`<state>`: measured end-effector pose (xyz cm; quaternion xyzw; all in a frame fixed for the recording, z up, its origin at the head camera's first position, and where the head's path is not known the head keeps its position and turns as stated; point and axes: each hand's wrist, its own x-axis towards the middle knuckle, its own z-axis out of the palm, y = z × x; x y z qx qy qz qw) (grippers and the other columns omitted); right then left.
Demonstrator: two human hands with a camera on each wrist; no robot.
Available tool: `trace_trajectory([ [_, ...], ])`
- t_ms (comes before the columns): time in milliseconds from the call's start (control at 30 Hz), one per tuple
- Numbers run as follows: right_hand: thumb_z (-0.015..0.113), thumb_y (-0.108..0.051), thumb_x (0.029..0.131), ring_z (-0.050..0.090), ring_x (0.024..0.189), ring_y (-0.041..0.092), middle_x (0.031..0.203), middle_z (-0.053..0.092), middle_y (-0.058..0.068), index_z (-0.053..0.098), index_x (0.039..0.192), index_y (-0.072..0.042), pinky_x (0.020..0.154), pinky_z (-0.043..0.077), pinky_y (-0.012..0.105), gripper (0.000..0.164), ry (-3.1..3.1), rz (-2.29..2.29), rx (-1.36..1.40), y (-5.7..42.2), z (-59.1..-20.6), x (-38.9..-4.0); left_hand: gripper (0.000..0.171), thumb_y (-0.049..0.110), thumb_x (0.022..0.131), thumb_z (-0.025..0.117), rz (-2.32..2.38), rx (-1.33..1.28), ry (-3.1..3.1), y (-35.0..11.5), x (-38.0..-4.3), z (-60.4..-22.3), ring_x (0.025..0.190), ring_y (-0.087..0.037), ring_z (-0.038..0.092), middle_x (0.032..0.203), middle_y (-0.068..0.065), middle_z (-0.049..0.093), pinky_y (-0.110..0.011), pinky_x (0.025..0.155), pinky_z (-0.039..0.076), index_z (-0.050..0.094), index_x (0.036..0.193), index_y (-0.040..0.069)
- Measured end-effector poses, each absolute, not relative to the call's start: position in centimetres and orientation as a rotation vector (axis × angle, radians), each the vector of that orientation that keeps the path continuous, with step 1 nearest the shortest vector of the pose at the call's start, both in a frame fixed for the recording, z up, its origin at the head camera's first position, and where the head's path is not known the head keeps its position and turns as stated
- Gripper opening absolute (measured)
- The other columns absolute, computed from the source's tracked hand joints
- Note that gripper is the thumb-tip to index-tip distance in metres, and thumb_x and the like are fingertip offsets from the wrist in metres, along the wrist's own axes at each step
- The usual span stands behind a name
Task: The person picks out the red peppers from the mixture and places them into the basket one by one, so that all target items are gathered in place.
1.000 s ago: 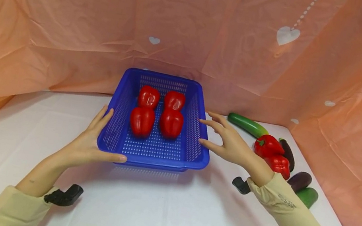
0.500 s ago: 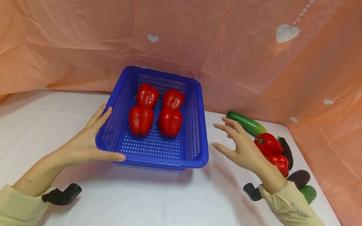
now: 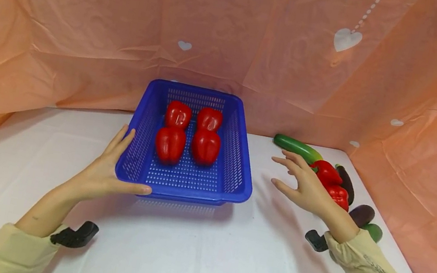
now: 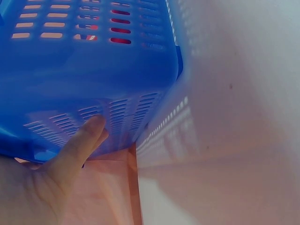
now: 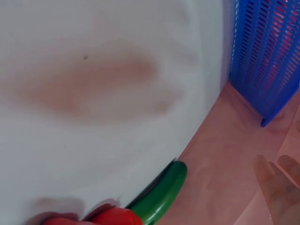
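A blue perforated plastic basket (image 3: 179, 193) stands on the white cloth, with several red bell peppers (image 3: 205, 147) inside, set in two rows. My left hand (image 3: 103, 177) is at its near left corner, fingers straight along the left side and thumb stretched along the front rim. In the left wrist view, fingers (image 4: 77, 147) lie against the slotted basket wall (image 4: 93, 65). To the right of the basket, apart from it, my right hand (image 3: 306, 188) hovers over the cloth, fingers spread and slightly bent, holding nothing. The left ends of two red bell peppers (image 3: 337, 195) are partly behind it.
Beyond my right hand lie a green cucumber-like vegetable (image 3: 297, 148), a dark eggplant (image 3: 345, 184), another dark purple vegetable (image 3: 361, 215) and a green one (image 3: 374, 231), partly covered by my forearm. An orange curtain (image 3: 220, 24) with white hearts borders the table's back and sides.
My right hand has drawn away from the basket's right side, moving right toward the loose vegetables. The left hand stays at the basket's left corner, and the peppers inside keep their places.
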<state>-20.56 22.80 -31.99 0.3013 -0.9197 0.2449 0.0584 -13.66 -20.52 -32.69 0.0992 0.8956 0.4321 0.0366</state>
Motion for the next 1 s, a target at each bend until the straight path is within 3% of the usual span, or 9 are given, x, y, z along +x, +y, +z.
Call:
trace_trajectory([
  [333, 0.072, -0.010, 0.083, 0.051, 0.121, 0.042, 0.142, 0.041, 0.025, 0.055, 0.130, -0.002, 0.086, 0.053, 0.053, 0.050, -2.765, 0.715, 0.899, 24.4, -33.0, -20.2, 0.126, 0.039, 0.068, 0.084, 1.330, 0.299, 2.745, -20.5, -13.6, -32.7, 0.144, -0.049, 0.003, 0.161, -0.006, -0.017, -0.074, 0.105, 0.017, -0.004, 0.155, 0.016],
  [567, 0.072, -0.009, 0.083, 0.044, 0.126, 0.045, 0.141, 0.042, 0.025, 0.055, 0.130, -0.002, 0.092, 0.044, 0.064, 0.050, -2.774, 0.662, 0.859, 25.7, -33.6, -19.7, 0.126, 0.039, 0.068, 0.084, 1.328, 0.301, 2.745, -20.5, -13.6, -32.7, 0.144, -0.049, 0.003, 0.161, -0.005, -0.017, -0.074, 0.104, 0.017, -0.004, 0.155, 0.016],
  [767, 0.072, -0.009, 0.082, 0.049, 0.118, 0.039, 0.137, 0.044, 0.024, 0.057, 0.128, -0.004, 0.079, 0.056, 0.051, 0.049, -2.764, 0.577, 0.823, 27.1, -33.7, -19.1, 0.126, 0.039, 0.069, 0.084, 1.325, 0.306, 2.747, -20.5, -13.6, -32.7, 0.144, -0.049, 0.002, 0.161, -0.006, -0.017, -0.074, 0.104, 0.017, -0.005, 0.155, 0.016],
  [1000, 0.073, -0.006, 0.080, 0.043, 0.123, 0.041, 0.132, 0.048, 0.023, 0.059, 0.125, -0.002, 0.092, 0.044, 0.064, 0.047, -2.701, 0.559, 0.824, 28.2, -33.7, -18.7, 0.126, 0.039, 0.069, 0.084, 1.327, 0.306, 2.749, -20.5, -13.6, -32.7, 0.144, -0.049, 0.001, 0.161, -0.006, -0.017, -0.074, 0.104, 0.016, -0.005, 0.155, 0.016],
])
